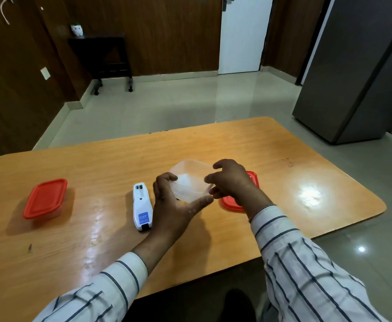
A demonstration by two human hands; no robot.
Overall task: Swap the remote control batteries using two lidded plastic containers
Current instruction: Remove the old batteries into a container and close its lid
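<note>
A clear plastic container without its lid is lifted and tilted above the table's middle. My left hand grips its near left edge, and my right hand holds its right side. Its red lid lies flat on the table under my right wrist, mostly hidden. A white remote control lies face down just left of my left hand, its battery bay open at the far end. A second container with a red lid stands closed at the table's left. No batteries are visible.
The orange wooden table has rounded corners, and its right edge runs close behind the lid. A grey refrigerator stands at the right, a dark side table at the far wall.
</note>
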